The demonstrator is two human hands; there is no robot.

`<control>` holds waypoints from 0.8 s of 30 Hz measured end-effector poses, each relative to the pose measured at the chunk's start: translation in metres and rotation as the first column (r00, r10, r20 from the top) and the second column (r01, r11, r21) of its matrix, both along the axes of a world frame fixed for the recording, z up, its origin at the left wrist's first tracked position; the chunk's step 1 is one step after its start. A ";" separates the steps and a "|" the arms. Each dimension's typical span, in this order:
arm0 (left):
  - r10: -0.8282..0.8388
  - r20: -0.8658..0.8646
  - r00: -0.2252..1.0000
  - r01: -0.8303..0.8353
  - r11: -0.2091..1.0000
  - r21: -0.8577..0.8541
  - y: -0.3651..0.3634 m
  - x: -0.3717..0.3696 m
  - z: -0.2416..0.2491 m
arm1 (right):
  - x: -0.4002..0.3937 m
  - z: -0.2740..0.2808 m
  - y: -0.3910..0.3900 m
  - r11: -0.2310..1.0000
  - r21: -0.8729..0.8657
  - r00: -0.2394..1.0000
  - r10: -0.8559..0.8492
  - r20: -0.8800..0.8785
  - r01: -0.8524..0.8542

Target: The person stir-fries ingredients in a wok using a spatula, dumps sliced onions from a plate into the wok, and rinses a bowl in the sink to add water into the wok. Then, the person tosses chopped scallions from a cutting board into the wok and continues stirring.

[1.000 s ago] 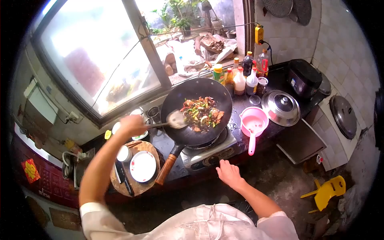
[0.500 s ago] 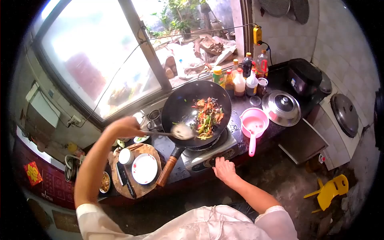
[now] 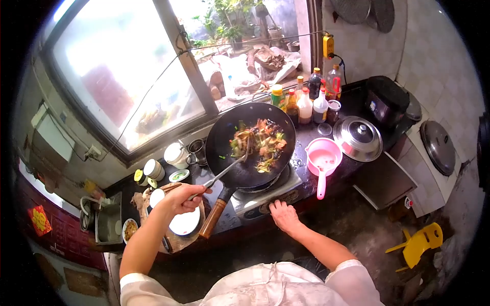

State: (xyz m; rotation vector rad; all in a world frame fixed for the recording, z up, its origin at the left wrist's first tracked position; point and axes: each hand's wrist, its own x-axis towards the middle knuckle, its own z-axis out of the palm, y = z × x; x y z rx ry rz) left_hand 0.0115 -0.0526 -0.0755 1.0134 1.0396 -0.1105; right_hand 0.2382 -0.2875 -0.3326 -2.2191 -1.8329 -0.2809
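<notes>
My left hand is closed around the handle of a metal wok spatula. The spatula's head dips into a pile of chopped vegetables and other pieces in a dark wok. The wok rests on a gas stove, its wooden handle pointing toward me. My right hand is at the stove's front, fingers curled at the control knob, which they partly hide. Below my left hand, a white plate lies on a round wooden chopping board.
Right of the wok are a pink ladle-like pot, a steel lid and several sauce bottles. White containers, a bowl of food and a sink are to the left. A yellow chair stands at the lower right.
My left hand has moved down and right, and the spatula head has gone from the wok's near left side into the food. The food is more spread out. My right hand has shifted slightly left.
</notes>
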 end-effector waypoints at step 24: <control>-0.198 -0.339 0.920 0.392 0.487 0.780 -0.034 0.067 0.040 | -0.034 0.124 0.000 0.995 0.030 0.130 0.018 -0.991 0.094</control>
